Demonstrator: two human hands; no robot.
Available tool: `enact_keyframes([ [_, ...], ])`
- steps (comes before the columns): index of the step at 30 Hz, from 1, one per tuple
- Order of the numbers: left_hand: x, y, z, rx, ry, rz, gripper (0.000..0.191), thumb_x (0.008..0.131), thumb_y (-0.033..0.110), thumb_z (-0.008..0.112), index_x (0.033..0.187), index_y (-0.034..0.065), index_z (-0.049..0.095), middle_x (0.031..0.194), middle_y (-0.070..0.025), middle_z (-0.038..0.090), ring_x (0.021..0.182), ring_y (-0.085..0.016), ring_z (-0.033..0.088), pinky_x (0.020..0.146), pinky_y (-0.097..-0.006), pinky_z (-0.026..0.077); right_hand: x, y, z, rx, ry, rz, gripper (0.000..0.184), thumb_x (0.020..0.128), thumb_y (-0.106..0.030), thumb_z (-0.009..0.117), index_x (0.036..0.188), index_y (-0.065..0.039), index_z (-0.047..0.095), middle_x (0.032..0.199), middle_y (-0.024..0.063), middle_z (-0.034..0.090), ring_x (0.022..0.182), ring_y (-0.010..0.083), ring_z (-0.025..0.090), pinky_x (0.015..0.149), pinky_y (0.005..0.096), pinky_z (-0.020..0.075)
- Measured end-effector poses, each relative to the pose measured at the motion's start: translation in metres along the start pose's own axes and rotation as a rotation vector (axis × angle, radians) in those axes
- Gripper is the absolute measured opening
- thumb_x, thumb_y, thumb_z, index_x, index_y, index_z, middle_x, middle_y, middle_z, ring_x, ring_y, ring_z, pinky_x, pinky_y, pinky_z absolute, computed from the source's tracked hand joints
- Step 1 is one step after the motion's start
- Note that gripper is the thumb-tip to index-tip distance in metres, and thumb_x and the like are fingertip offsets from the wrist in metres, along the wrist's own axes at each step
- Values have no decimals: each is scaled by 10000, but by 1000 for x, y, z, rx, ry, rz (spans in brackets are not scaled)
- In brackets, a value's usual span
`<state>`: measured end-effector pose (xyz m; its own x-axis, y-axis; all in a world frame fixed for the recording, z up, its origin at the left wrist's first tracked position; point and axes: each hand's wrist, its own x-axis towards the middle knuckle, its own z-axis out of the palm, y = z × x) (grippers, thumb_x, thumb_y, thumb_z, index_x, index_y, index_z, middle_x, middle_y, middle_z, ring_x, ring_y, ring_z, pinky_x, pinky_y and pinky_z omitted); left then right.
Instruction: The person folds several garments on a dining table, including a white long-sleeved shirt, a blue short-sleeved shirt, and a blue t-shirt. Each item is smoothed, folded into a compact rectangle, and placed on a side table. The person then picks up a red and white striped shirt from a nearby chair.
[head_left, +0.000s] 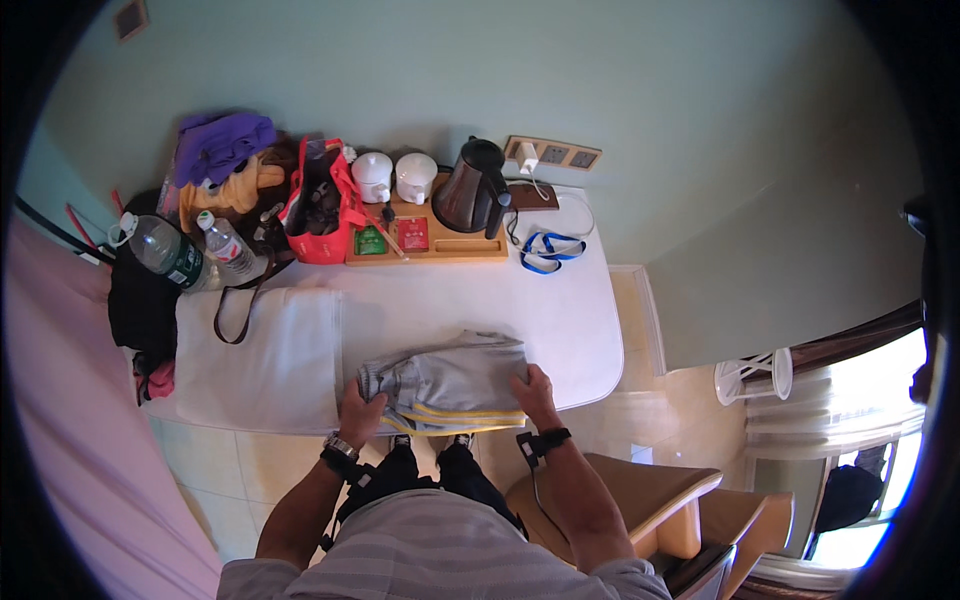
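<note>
A folded grey garment (469, 379) with yellow stripes and a ribbed, gathered end lies on the white table (570, 330) before me. My left hand (362, 411) grips the gathered end, thumb on top and fingers partly hidden at the edge. At the opposite end, my right hand (534, 391) pinches the garment's right edge, its fingertips partly out of sight. A folded white cloth (259, 367) lies just left of my left hand, with a dark strap (238, 330) across its top.
Along the wall stand an electric kettle (471, 187), two lidded white cups (373, 176) on a wooden tray (469, 251), a red bag (321, 244), plastic bottles (161, 247) and piled clothes (225, 146). A blue lanyard (551, 253) lies at right. A tan chair (622, 487) stands behind my right arm.
</note>
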<state>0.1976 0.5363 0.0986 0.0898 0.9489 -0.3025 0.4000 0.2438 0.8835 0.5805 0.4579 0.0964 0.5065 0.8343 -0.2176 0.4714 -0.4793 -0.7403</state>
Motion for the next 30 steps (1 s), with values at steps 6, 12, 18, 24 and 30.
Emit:
enact_keyframes([
  [6, 8, 17, 11, 60, -8, -70, 515, 863, 217, 768, 1273, -32, 581, 1099, -213, 714, 1018, -354, 707, 913, -454, 554, 19, -11, -10, 47, 44, -13, 349, 874, -266, 711, 1094, 3, 689, 913, 232, 737, 868, 388, 737, 785, 477, 569],
  [12, -14, 53, 18, 512, 403, 535, 560, 886, 203, 784, 1341, -29, 555, 1152, -237, 683, 1060, -401, 679, 928, -493, 547, 5, -32, -29, -74, 237, -190, 500, 880, -174, 745, 1333, -43, 577, 1140, 188, 703, 1086, 393, 656, 962, 496, 520],
  [18, -33, 74, 20, 273, 80, 224, 461, 904, 210, 785, 1288, 2, 636, 1004, -166, 739, 915, -370, 720, 822, -466, 575, -37, -43, -40, -160, -42, -553, 425, 769, -108, 804, 1173, -83, 677, 1205, 121, 656, 1199, 381, 573, 1026, 488, 479],
  [24, -10, 65, 33, 506, 23, 168, 410, 883, 290, 800, 1159, 15, 673, 927, -140, 753, 853, -336, 739, 763, -438, 581, -51, -26, -49, -259, -110, -611, 373, 765, -105, 775, 1130, -113, 696, 1238, 100, 616, 1235, 362, 553, 1037, 505, 471],
  [30, -7, 69, 47, 552, 43, 140, 436, 833, 338, 830, 1128, 47, 696, 940, -147, 748, 875, -349, 733, 772, -463, 584, -42, -8, -45, -197, -84, -607, 316, 799, 28, 689, 1093, -85, 703, 1211, 106, 617, 1209, 371, 555, 1040, 473, 499],
])
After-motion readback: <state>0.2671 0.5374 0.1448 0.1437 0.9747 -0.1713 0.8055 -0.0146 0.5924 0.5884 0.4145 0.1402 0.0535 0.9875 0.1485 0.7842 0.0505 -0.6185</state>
